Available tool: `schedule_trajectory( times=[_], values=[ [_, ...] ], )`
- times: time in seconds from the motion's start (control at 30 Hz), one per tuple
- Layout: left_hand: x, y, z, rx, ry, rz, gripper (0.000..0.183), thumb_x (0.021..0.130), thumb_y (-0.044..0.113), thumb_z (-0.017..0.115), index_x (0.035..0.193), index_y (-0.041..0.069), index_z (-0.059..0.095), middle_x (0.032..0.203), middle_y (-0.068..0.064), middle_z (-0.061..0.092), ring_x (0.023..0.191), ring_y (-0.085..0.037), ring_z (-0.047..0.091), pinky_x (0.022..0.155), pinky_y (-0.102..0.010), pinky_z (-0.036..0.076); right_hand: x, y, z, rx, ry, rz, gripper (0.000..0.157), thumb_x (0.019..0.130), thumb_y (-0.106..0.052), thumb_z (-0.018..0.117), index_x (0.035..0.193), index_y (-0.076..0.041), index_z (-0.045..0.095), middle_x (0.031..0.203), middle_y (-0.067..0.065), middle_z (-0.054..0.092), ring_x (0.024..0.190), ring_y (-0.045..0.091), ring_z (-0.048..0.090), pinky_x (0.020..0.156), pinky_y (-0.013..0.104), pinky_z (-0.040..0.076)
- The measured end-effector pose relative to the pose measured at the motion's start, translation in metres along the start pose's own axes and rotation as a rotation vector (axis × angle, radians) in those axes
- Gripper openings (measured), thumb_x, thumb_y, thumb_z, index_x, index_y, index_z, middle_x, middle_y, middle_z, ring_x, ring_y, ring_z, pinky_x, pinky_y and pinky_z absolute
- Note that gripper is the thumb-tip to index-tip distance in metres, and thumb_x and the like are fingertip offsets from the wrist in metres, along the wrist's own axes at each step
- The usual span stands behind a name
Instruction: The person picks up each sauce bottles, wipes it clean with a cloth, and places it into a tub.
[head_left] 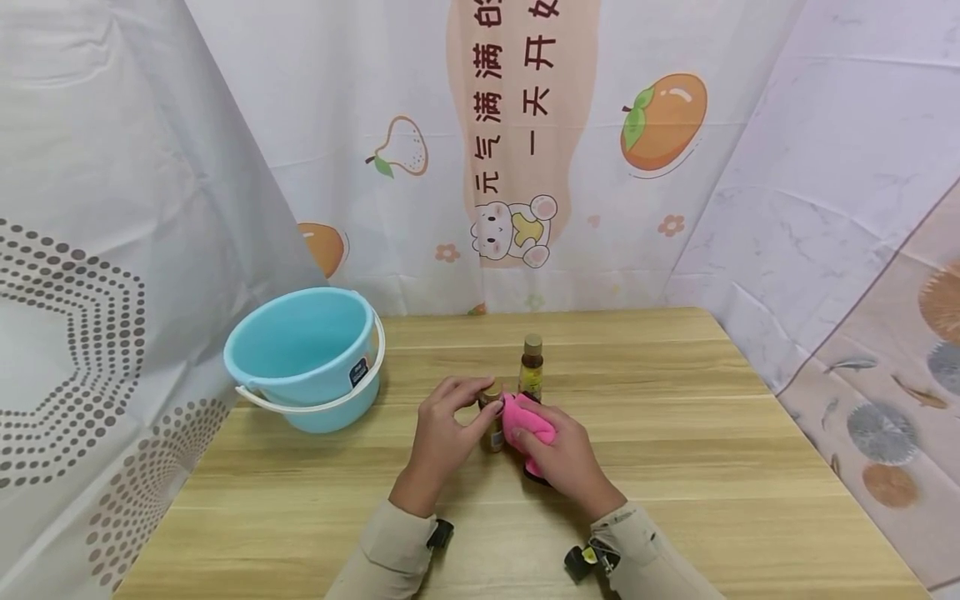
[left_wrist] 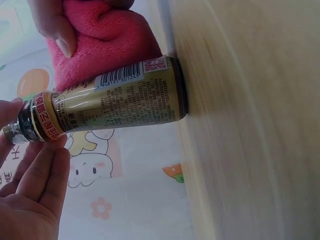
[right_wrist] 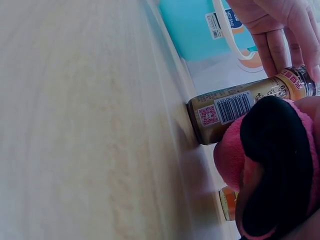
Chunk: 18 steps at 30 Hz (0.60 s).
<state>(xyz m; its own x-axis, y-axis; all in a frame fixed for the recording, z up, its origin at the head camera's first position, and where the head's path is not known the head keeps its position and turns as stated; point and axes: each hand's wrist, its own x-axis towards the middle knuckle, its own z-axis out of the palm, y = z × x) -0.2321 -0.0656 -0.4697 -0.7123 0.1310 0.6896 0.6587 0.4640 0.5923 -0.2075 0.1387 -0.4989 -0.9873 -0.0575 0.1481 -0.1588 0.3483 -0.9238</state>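
A small glass bottle with a gold-brown printed label (left_wrist: 125, 97) stands upright on the wooden table. My left hand (head_left: 442, 429) grips it at the neck and cap with thumb and fingertips. In my right hand (head_left: 570, 458) is a bunched pink plush cloth (head_left: 527, 427), which touches the side of the bottle. A black piece (right_wrist: 275, 160) shows on the cloth in the right wrist view. Just behind the cloth stands a second bottle (head_left: 532, 373), dark with a yellow label and a brownish cap. The cloth and right hand partly hide its lower part.
To the left, a light blue bucket (head_left: 300, 371) with a white handle stands on the table (head_left: 675, 467). A patterned white curtain (head_left: 390, 75) hangs along the table's back edge, and more sheets hang at both sides.
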Motion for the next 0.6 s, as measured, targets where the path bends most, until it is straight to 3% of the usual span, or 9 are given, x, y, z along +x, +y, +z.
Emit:
schedule_trajectory(
  times=[0.33, 0.6],
  values=[
    [-0.0007, 0.0014, 0.0001, -0.014, -0.009, 0.013, 0.031, 0.090, 0.019, 0.083, 0.121, 0.015, 0.077, 0.110, -0.001, 0.071, 0.097, -0.014, 0.072, 0.086, -0.030, 0.063, -0.0007, 0.0063, 0.0004, 0.002, -0.038, 0.095, 0.047, 0.093, -0.015, 0.075, 0.137, -0.030, 0.067, 0.124, 0.008, 0.070, 0.062, 0.016, 0.067, 0.052, 0.030, 0.059],
    [0.0002, 0.0012, 0.0000, -0.019, -0.002, 0.024, 0.030, 0.091, 0.018, 0.082, 0.119, 0.008, 0.077, 0.110, -0.003, 0.071, 0.096, -0.015, 0.072, 0.085, -0.032, 0.063, 0.0019, 0.0055, -0.0003, -0.075, -0.047, 0.065, 0.045, 0.095, -0.018, 0.074, 0.138, -0.029, 0.067, 0.127, 0.007, 0.068, 0.069, 0.014, 0.067, 0.054, 0.030, 0.059]
  ],
)
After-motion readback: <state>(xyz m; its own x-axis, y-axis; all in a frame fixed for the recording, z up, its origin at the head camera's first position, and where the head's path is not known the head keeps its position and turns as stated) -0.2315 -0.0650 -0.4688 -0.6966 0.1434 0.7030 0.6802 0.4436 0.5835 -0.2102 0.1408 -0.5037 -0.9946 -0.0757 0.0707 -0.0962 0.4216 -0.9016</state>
